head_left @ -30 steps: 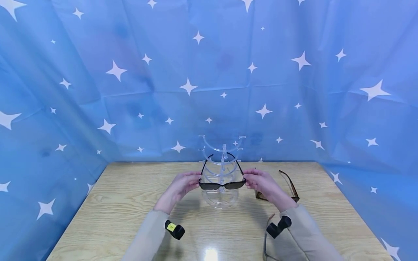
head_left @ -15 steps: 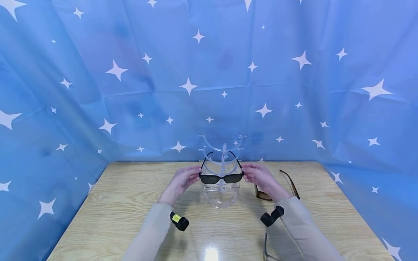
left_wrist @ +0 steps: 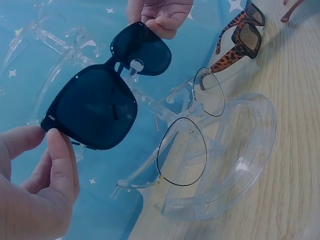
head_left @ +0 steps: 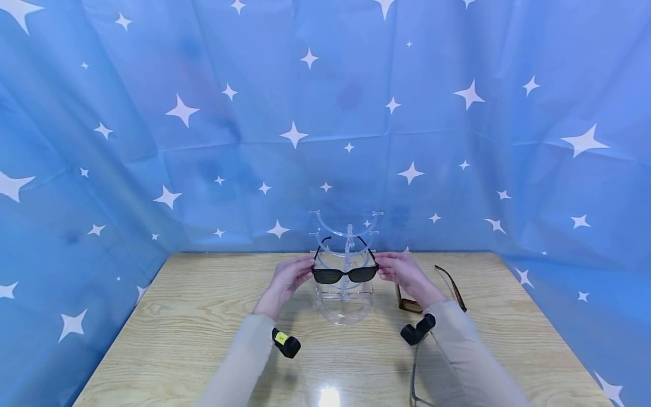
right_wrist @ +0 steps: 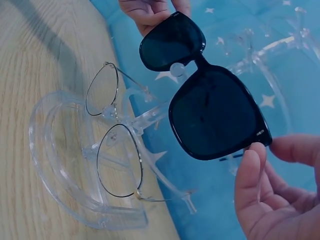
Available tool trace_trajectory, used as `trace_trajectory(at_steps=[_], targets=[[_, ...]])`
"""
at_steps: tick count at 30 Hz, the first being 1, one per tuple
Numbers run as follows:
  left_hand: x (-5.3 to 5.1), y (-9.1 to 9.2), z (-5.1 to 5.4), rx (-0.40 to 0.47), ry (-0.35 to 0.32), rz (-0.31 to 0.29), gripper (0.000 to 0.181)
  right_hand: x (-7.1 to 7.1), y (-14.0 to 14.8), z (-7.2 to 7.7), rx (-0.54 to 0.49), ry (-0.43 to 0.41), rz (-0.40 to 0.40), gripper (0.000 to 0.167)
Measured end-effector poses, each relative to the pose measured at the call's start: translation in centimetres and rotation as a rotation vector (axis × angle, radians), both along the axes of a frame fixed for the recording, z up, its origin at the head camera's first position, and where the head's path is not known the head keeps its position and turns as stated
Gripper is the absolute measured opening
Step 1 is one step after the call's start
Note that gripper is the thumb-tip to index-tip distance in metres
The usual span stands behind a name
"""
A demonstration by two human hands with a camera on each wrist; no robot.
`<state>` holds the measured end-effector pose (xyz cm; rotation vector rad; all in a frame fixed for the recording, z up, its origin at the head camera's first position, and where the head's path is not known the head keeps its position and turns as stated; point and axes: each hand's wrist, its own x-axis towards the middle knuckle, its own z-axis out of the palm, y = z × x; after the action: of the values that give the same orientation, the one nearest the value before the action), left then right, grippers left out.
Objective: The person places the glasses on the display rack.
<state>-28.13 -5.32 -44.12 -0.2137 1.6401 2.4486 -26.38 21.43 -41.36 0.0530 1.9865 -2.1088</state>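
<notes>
Black sunglasses (head_left: 346, 275) with dark lenses are at the front of a clear plastic glasses stand (head_left: 350, 232), their temples reaching back around its post. My left hand (head_left: 288, 278) pinches the left hinge corner between thumb and fingers. At the opposite corner my right hand (head_left: 405, 275) pinches the frame the same way. Thin wire-rimmed glasses (left_wrist: 182, 151) hang on the stand's lower tier, just below the sunglasses. In the right wrist view the sunglasses (right_wrist: 220, 112) sit over the stand's clear nose knob (right_wrist: 177, 70); whether they rest on it I cannot tell.
Tortoiseshell sunglasses (left_wrist: 248, 36) lie on the wooden table (head_left: 203, 339) right of the stand, partly behind my right forearm. Another pair of glasses (head_left: 413, 379) is near the front, mostly hidden by my right sleeve. A blue star-patterned cloth (head_left: 254, 85) hangs behind.
Both hands have raised the sunglasses slightly along the stand and drawn a little closer together. The lenses now face more toward the head camera, and the wire-rimmed pair below shows more.
</notes>
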Motion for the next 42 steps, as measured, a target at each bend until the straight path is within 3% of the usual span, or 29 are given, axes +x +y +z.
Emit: trace_trajectory(at_steps=[14, 26, 33, 38, 42], targets=[[-0.4, 0.1, -0.8, -0.018, 0.003, -0.004, 0.034, -0.6, 0.0, -1.2, -0.011, -0.012, -0.039, 0.038], [-0.4, 0.2, -0.7, -0.041, -0.012, -0.002, 0.034, -0.7, 0.2, -1.7, -0.041, -0.032, -0.053, 0.029], [-0.5, -0.1, -1.5, -0.019, 0.057, -0.033, 0.024, -0.6, 0.2, -1.8, -0.054, -0.042, -0.054, 0.028], [-0.4, 0.1, -1.1, -0.059, 0.007, -0.009, 0.031, -0.5, 0.1, -1.8, -0.047, -0.033, -0.059, 0.033], [-0.2, -0.1, -1.0, -0.063, -0.002, -0.027, 0.033, -0.2, 0.1, -1.9, -0.026, -0.021, -0.071, 0.037]])
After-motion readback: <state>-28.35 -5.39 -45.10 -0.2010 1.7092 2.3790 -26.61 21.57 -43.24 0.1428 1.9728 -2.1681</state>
